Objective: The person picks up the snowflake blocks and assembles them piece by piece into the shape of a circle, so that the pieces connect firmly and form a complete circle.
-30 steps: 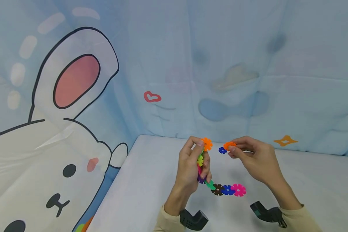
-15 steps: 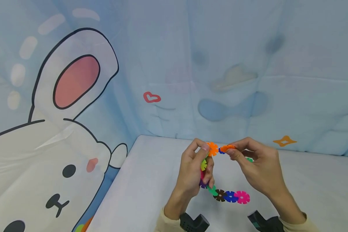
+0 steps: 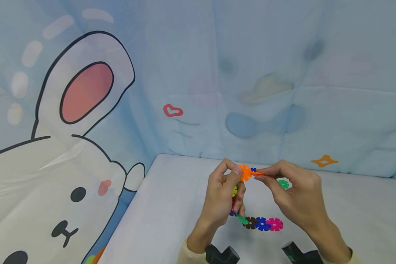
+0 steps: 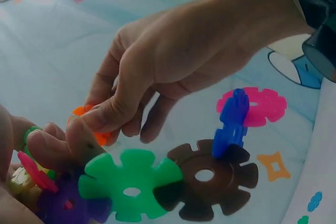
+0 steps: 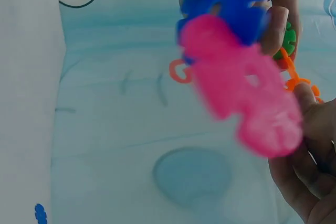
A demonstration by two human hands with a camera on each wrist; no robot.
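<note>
Pink disc (image 5: 247,98) blurred close-up in right wrist view, chain's upper discs (image 3: 234,191) hidden behind left hand (image 3: 222,200) fingers.

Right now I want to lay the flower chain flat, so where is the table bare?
The white table is bare left of the left hand, out to its left edge by the rabbit backdrop. Another bare stretch lies right of the right hand. It is crowded between the hands: the chain, the orange piece and a loose green piece.
</note>
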